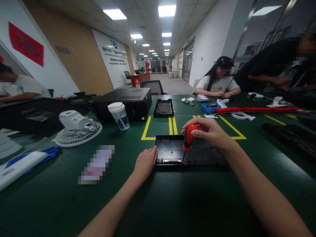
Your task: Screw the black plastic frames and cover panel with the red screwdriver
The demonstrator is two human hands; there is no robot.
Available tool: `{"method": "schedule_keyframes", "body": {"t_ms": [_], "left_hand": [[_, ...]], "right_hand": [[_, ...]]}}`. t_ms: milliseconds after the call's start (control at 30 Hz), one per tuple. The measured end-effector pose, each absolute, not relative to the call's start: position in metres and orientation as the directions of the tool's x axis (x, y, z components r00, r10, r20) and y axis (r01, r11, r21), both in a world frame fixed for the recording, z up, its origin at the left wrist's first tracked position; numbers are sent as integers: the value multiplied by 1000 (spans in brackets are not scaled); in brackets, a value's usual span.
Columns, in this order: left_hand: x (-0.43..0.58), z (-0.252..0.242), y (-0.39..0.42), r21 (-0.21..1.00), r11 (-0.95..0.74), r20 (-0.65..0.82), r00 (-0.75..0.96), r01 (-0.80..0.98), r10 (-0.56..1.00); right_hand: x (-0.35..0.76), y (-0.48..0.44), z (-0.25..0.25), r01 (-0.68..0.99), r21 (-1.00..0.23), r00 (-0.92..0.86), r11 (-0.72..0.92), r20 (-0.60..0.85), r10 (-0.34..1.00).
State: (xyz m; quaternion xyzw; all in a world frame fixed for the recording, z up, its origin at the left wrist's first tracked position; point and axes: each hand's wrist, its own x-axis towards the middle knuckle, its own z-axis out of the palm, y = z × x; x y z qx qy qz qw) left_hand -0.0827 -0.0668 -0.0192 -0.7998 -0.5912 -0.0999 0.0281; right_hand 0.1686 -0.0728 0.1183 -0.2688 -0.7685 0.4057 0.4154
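A shallow black plastic panel (165, 148) with raised edges lies flat on the green table in front of me. My left hand (146, 160) grips its left edge, fingers at the rim. In my right hand (209, 130) is a red and black screwdriver (189, 138), held by its handle from above. The shaft points down and its tip meets the panel's near edge, beside a small metallic strip (172, 161). Whether a screw sits under the tip is too small to tell. My right hand and forearm cover part of the panel's right side.
Beyond the panel stand a black tray of small parts (164, 108), a large black case (123, 98) and a lidded cup (119, 116). A white fan (79, 128) lies at left. A blue bin (210, 107) and red strip (259, 109) are at right. Other people sit around the table.
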Motion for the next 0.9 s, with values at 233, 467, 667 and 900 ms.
{"method": "schedule_keyframes", "body": {"t_ms": [233,467,667,900], "left_hand": [[-82,-19,-67,74,-296,190,278,952,942],[-83,-21,-66,80,-300,195,281,950,940],[-82,-21,-66,78,-303,200,283,950,938],[-81,-16,-69,88,-290,180,271,953,946]], "right_hand": [[166,-76,120,121,-834,-485,539,425,765],[164,-77,119,159,-819,-448,551,437,779],[162,-77,120,226,-790,-417,570,450,790],[161,-78,121,306,-741,-384,597,478,790]]}}
